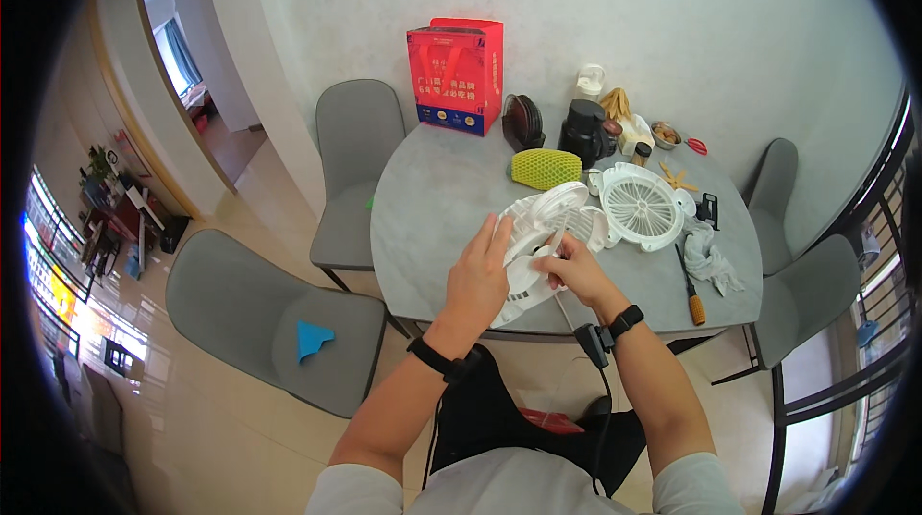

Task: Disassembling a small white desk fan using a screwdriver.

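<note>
A white plastic fan body (554, 203) with curved, ribbed parts is tilted up at the near edge of the round table. My left hand (480, 275) grips its left side, fingers held together along the rim. At its middle, my right hand (576, 272) is closed, thumb and fingers pinching a slim white piece of it. The fingertips partly hide what they pinch. A white cord hangs below. Just beyond and to the right lies a round white fan grille (642, 208) with radial slats, apart from both hands.
Right of the grille lie a screwdriver (696, 308) with an orange handle and a crumpled white cloth (713, 260). Farther back stand a yellow-green netted item (545, 169), a black jug (582, 133) and a red paper bag (453, 78). Grey chairs (274, 323) surround the table (413, 217).
</note>
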A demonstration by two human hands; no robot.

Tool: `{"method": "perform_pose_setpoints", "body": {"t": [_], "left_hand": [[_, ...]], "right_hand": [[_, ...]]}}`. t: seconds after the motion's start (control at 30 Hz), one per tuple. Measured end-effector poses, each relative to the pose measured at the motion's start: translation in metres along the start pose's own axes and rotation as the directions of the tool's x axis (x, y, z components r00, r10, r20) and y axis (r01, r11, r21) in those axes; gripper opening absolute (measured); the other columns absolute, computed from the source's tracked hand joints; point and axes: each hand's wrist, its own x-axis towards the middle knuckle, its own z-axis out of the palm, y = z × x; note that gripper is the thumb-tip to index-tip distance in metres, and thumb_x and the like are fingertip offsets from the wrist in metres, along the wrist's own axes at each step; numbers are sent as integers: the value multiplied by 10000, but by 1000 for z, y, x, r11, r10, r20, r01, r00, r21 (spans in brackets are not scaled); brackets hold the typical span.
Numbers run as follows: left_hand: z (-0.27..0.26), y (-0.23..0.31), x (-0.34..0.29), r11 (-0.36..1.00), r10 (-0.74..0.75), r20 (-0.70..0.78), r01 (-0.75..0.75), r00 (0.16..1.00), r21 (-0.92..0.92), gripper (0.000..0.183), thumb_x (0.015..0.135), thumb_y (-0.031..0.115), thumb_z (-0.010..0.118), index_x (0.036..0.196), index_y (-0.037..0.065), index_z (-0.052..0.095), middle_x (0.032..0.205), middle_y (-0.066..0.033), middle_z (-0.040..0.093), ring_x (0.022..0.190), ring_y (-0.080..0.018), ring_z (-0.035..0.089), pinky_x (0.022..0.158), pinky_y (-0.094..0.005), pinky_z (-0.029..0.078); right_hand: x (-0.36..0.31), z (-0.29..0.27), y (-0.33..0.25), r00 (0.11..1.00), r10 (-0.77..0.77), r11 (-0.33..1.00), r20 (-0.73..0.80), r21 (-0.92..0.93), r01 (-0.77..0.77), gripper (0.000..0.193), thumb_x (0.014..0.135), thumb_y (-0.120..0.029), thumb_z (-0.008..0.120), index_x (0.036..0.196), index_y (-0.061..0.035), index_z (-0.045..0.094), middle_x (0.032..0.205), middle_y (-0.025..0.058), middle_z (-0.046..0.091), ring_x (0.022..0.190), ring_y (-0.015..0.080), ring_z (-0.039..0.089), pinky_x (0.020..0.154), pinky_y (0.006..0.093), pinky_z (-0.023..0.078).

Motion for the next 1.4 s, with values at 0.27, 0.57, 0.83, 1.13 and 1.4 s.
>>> {"method": "perform_pose_setpoints", "body": {"t": [0.27, 0.57, 0.83, 1.13, 1.4], "left_hand": [[2, 5, -1, 999, -9, 37, 8, 999, 35, 600, 869, -34, 607, 1456, 48, 517, 1500, -232, 508, 1266, -388, 602, 942, -447, 575], [3, 2, -2, 999, 4, 30, -5, 1000, 38, 596, 863, -31, 610, 1448, 46, 519, 1479, -228, 521, 1251, -386, 607, 940, -446, 578], [3, 8, -1, 1000, 22, 39, -23, 999, 15, 584, 872, -15, 601, 1446, 55, 520, 1476, -235, 521, 1244, -387, 611, 934, -448, 579], [7, 6, -2, 1000, -4, 42, 3, 999, 24, 591, 871, -15, 613, 1449, 67, 525, 1474, -222, 536, 1220, -379, 629, 918, -447, 584], [8, 8, 0, 999, 18, 40, -20, 999, 50, 585, 881, -20, 602, 1454, 74, 525, 1474, -211, 538, 1214, -369, 634, 894, -435, 592]], "right_hand": [[-4, -7, 5, 998, 57, 997, -5, 60, -56, 327, 847, -60, 776, 1126, -58, 605, 891, 7, 641, 607, 67, 560, 491, 230, 442], [-11, 1, 16, 998, -1, 981, -59, 194, 12, 286, 862, -38, 771, 1101, -73, 619, 897, -14, 631, 610, 43, 496, 512, 212, 377], [-8, -14, 20, 975, -217, 963, 44, -156, 221, 311, 846, -62, 802, 1074, -48, 591, 961, -4, 646, 878, 81, 599, 775, 264, 506], [-14, -6, 18, 985, -168, 985, -28, -37, 167, 270, 893, -58, 736, 1099, -53, 561, 1004, 23, 654, 930, 91, 610, 810, 263, 506], [-21, -3, 22, 999, 22, 960, -43, 280, -9, 261, 918, -86, 699, 1147, -80, 574, 812, -50, 547, 538, 36, 398, 482, 222, 284]]}}
